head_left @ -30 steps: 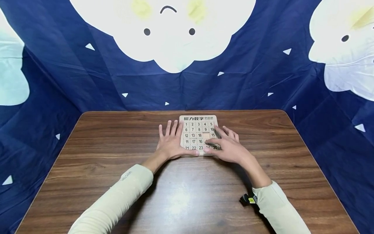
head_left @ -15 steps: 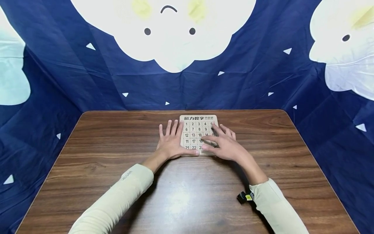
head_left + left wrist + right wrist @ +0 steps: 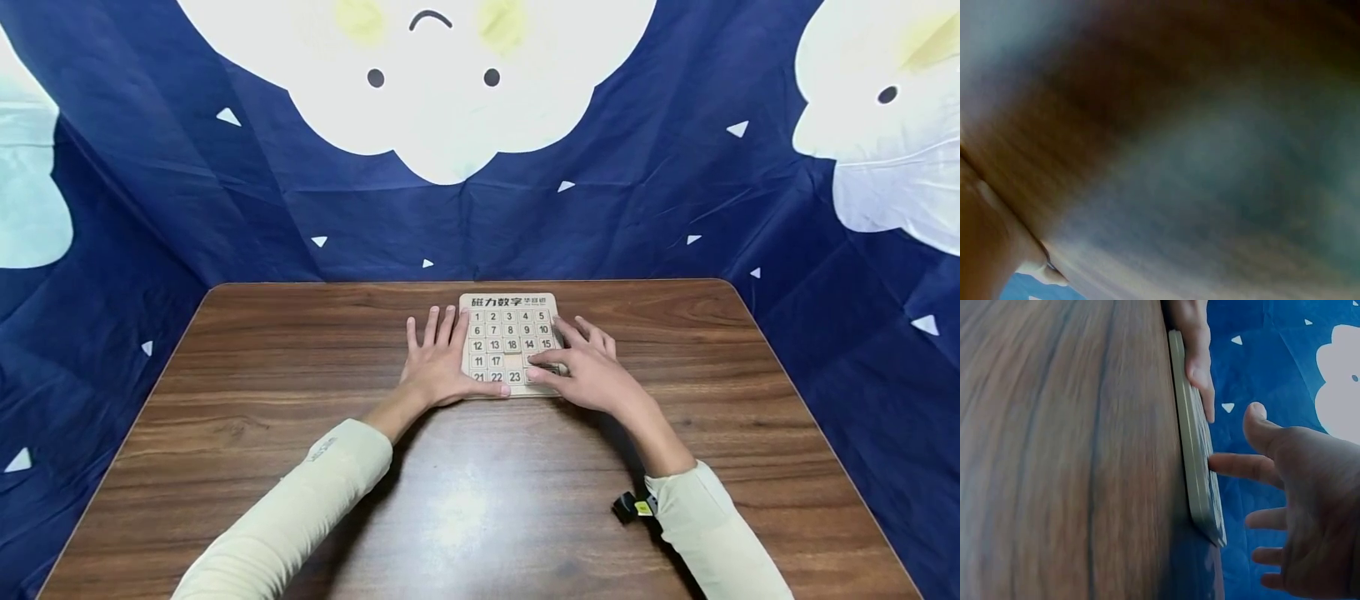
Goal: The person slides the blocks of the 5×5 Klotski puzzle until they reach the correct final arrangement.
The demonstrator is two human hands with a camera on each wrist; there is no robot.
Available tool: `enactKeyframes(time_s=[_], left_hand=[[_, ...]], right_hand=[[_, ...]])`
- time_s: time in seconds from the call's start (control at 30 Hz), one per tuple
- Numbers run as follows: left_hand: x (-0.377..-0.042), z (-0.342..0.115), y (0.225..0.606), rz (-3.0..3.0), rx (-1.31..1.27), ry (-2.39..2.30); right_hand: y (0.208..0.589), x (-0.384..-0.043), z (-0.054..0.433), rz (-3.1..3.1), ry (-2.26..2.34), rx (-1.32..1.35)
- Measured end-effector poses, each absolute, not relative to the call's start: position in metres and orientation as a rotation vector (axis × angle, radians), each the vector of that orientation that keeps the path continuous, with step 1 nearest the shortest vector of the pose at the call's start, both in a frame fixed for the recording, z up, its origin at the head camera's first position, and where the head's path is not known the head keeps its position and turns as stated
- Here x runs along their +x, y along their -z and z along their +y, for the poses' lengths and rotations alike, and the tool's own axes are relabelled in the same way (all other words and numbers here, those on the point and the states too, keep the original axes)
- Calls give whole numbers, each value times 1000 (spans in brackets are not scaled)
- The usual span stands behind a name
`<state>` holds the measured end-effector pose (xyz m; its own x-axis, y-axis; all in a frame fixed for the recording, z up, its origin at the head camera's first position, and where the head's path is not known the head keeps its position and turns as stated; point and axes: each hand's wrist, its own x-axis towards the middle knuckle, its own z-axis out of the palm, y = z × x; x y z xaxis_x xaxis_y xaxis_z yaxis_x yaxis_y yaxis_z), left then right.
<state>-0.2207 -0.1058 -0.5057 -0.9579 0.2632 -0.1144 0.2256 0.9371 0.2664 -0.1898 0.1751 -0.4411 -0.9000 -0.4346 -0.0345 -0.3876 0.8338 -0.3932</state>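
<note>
A wooden number sliding puzzle (image 3: 510,302) lies flat near the table's far edge, its numbered tiles in rows. My left hand (image 3: 438,367) rests along its left side with spread, straight fingers, the thumb reaching over the lower edge. My right hand (image 3: 596,377) is over the lower right part, covering some tiles. Its index fingertip touches a tile right of an empty square (image 3: 513,361) in the fourth row. In the right wrist view, that index finger (image 3: 1244,467) meets the board's face, and the thumb stands off it. The left wrist view is mostly blurred.
The brown wooden table (image 3: 300,500) has rounded far corners. A dark blue cloth (image 3: 255,217) with white clouds and triangles hangs behind it and at both sides. A small black device (image 3: 624,507) sits at the right wrist.
Tile 14 has moved up into the third-row gap. Tile 16 has left its place, where a gap now shows, as my right index finger shifted right. My left hand stays put.
</note>
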Motion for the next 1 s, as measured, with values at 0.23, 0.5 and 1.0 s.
enactKeyframes(time_s=[0.23,0.5,1.0], left_hand=[[-222,-105,503,2956,369,-376],[-220,-105,504,2948,368,-378],[-221,-106,506,2950,358,-345]], right_hand=[[441,-199,157,2870,570,-714],[440,-194,153,2812,527,-692],[445,-199,134,2821,522,-727]])
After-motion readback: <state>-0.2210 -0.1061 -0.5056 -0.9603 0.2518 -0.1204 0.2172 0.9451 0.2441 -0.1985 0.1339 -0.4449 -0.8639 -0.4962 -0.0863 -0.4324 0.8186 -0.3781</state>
